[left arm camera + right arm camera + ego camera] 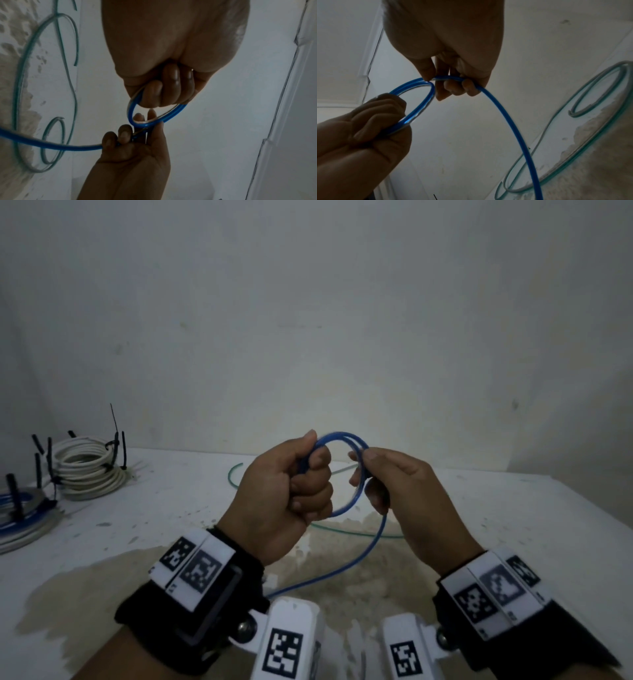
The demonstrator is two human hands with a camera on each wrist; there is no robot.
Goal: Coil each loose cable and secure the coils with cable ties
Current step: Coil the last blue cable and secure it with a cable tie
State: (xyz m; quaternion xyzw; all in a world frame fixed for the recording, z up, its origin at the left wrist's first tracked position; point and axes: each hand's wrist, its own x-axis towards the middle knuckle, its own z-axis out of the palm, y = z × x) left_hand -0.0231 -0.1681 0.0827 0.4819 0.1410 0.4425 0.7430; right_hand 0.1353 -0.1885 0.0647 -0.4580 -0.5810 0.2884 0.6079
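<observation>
Both hands hold a small coil of blue cable [342, 440] above the white table [513, 525]. My left hand [294, 484] is a fist round the coil's left side [132, 106]. My right hand [380, 477] pinches the coil's right side [447, 79] and the loose run of blue cable [513, 128], which drops from it toward the table edge near me [329, 573]. A loose green cable [342, 530] lies curled on the table under the hands; it shows in the left wrist view [20, 81] and the right wrist view [573, 155].
At the table's left stands a white cable coil [89, 470] bound with black cable ties [118, 450]. A blue and white coil with black ties [24, 515] lies at the left edge. A pale wall [342, 320] rises behind the table.
</observation>
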